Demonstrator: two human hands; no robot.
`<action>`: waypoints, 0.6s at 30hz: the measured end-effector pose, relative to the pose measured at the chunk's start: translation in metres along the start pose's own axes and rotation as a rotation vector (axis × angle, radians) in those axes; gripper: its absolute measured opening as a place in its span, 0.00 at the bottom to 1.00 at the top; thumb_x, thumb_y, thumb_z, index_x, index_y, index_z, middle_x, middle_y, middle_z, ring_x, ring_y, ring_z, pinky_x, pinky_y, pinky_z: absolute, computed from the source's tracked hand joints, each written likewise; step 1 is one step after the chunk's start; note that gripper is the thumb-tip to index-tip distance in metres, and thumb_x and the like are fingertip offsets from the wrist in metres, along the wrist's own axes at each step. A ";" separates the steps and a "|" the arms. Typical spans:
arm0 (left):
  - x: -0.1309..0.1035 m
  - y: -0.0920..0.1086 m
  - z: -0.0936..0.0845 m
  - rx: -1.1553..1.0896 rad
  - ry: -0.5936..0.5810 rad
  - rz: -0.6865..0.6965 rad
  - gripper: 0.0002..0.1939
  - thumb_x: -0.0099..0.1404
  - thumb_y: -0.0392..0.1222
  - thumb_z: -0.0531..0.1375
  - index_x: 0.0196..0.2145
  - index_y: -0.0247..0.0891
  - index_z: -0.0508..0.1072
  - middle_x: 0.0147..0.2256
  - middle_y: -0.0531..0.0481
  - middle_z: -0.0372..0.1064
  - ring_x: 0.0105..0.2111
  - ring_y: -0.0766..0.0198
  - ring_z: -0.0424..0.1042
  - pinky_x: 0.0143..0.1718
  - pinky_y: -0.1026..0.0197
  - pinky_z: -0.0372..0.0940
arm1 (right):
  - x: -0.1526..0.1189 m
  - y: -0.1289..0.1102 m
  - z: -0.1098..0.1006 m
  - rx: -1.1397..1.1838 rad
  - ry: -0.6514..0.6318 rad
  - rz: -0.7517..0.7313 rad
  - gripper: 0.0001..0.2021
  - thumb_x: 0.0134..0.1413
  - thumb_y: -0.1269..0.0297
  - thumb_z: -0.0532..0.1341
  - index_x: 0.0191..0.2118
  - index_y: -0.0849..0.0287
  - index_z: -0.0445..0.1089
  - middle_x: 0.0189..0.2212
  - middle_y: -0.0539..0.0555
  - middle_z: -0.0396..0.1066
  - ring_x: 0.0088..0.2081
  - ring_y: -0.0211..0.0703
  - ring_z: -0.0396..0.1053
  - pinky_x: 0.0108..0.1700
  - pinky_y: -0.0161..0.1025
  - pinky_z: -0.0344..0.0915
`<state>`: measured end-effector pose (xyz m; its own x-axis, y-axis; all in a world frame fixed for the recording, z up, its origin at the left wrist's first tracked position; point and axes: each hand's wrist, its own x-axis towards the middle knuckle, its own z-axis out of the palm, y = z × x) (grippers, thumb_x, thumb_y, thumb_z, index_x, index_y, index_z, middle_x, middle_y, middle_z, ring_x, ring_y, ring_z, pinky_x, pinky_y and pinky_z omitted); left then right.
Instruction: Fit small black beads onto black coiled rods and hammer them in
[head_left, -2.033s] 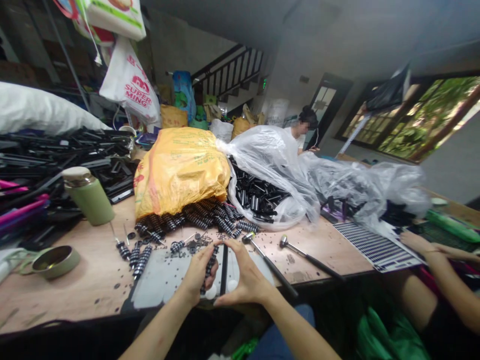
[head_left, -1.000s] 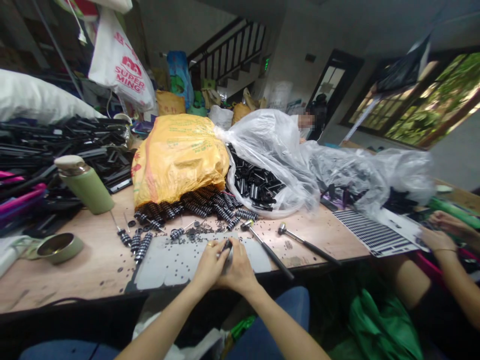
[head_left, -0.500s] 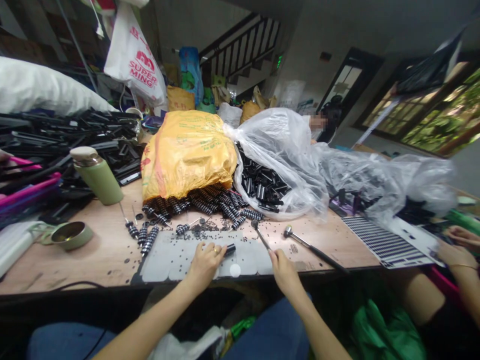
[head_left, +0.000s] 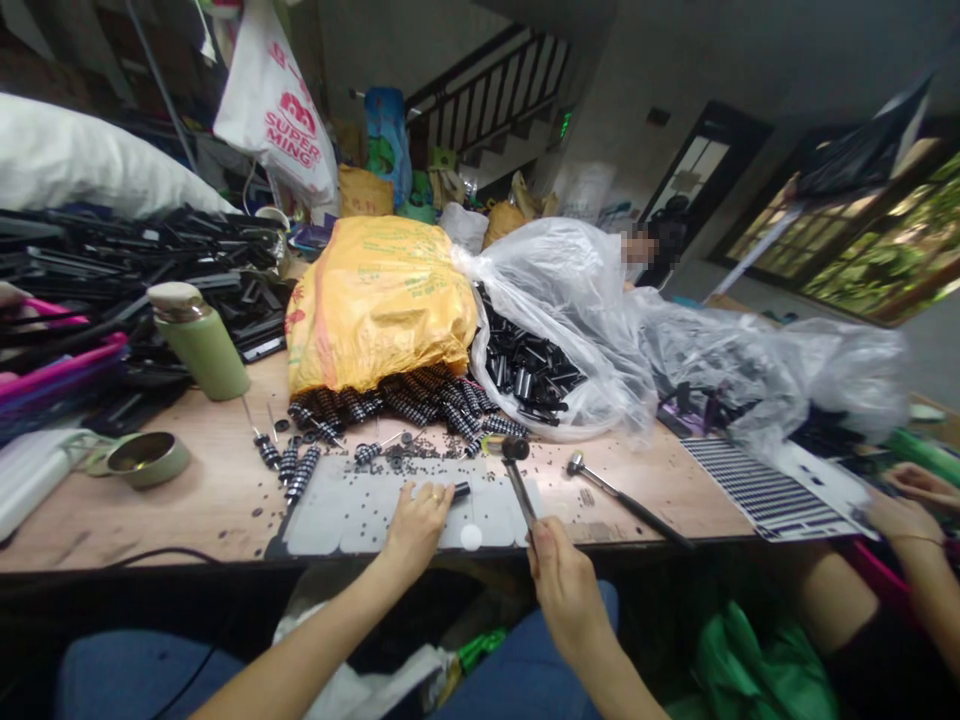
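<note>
Your left hand (head_left: 416,525) had its fingers closed round a black cylinder (head_left: 460,491), over the grey board (head_left: 349,530); your right hand (head_left: 562,575) gripped a hammer (head_left: 521,487), head pointing away from you; a second hammer (head_left: 634,507) lay to its right; striped rods (head_left: 302,474) lay left of the board.

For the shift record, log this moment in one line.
left hand: holding black piece | right hand: gripping hammer | second hammer: lying on table

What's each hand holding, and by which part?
Right hand: a hammer, by its handle. Left hand: a black cylindrical piece, one end protruding from the grip.
</note>
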<state>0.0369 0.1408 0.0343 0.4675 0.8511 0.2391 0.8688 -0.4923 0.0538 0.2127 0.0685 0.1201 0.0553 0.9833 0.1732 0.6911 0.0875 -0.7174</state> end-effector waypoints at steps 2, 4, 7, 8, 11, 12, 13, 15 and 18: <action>0.001 0.010 0.004 -0.006 0.017 -0.040 0.22 0.62 0.33 0.46 0.54 0.27 0.60 0.49 0.36 0.64 0.51 0.52 0.60 0.52 0.45 0.49 | -0.002 -0.013 0.001 0.048 -0.030 -0.027 0.18 0.61 0.54 0.40 0.27 0.56 0.57 0.16 0.46 0.57 0.18 0.36 0.58 0.21 0.31 0.54; 0.000 0.021 0.008 -0.037 0.044 -0.052 0.27 0.62 0.46 0.48 0.55 0.26 0.57 0.54 0.34 0.58 0.56 0.49 0.52 0.55 0.43 0.44 | -0.004 -0.023 0.005 0.067 -0.059 -0.046 0.18 0.60 0.54 0.40 0.27 0.56 0.58 0.16 0.47 0.58 0.18 0.36 0.59 0.21 0.31 0.54; -0.004 0.032 0.015 -0.094 0.038 -0.039 0.37 0.58 0.57 0.48 0.56 0.24 0.55 0.57 0.32 0.51 0.59 0.45 0.45 0.57 0.43 0.39 | -0.008 -0.030 0.011 0.054 -0.077 -0.064 0.18 0.60 0.54 0.41 0.28 0.56 0.60 0.15 0.47 0.59 0.17 0.36 0.60 0.20 0.31 0.53; -0.005 0.034 0.017 -0.104 0.033 -0.031 0.38 0.58 0.56 0.48 0.56 0.23 0.54 0.57 0.31 0.51 0.59 0.45 0.44 0.57 0.43 0.39 | -0.010 -0.029 0.015 0.042 -0.082 -0.075 0.18 0.60 0.55 0.41 0.29 0.56 0.60 0.16 0.47 0.60 0.17 0.36 0.60 0.20 0.31 0.53; -0.008 0.033 0.025 -0.096 0.040 -0.004 0.34 0.59 0.48 0.47 0.57 0.21 0.51 0.58 0.30 0.49 0.60 0.46 0.42 0.57 0.43 0.40 | -0.014 -0.020 0.034 -0.056 -0.123 -0.117 0.19 0.61 0.56 0.39 0.30 0.57 0.61 0.19 0.51 0.65 0.19 0.39 0.64 0.21 0.32 0.54; -0.008 0.032 0.028 -0.082 0.037 0.001 0.33 0.59 0.46 0.47 0.57 0.20 0.51 0.58 0.30 0.48 0.60 0.46 0.42 0.57 0.44 0.41 | -0.016 -0.015 0.042 -0.127 -0.150 -0.128 0.20 0.61 0.56 0.38 0.30 0.57 0.61 0.20 0.53 0.67 0.20 0.40 0.66 0.21 0.32 0.54; -0.006 0.030 0.030 -0.067 0.028 0.001 0.32 0.59 0.44 0.47 0.57 0.19 0.51 0.58 0.29 0.49 0.59 0.46 0.44 0.56 0.44 0.42 | -0.018 -0.010 0.050 -0.213 -0.183 -0.132 0.21 0.61 0.55 0.37 0.29 0.58 0.62 0.20 0.55 0.67 0.20 0.42 0.67 0.21 0.33 0.54; -0.003 0.027 0.031 -0.049 0.008 -0.010 0.32 0.60 0.44 0.47 0.56 0.17 0.51 0.57 0.27 0.49 0.58 0.45 0.46 0.56 0.46 0.44 | -0.021 -0.001 0.063 -0.354 -0.252 -0.132 0.23 0.60 0.55 0.35 0.29 0.59 0.62 0.18 0.56 0.67 0.19 0.45 0.67 0.21 0.35 0.54; 0.000 0.027 0.023 -0.103 0.000 -0.005 0.29 0.61 0.43 0.47 0.56 0.20 0.53 0.55 0.28 0.54 0.57 0.46 0.51 0.54 0.46 0.50 | -0.020 0.007 0.064 -0.335 -0.289 -0.126 0.23 0.61 0.55 0.35 0.31 0.58 0.61 0.17 0.54 0.67 0.20 0.45 0.68 0.22 0.34 0.54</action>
<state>0.0639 0.1319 0.0134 0.4628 0.8538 0.2384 0.8499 -0.5038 0.1546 0.1701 0.0601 0.0685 -0.2145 0.9766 0.0162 0.8770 0.1999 -0.4369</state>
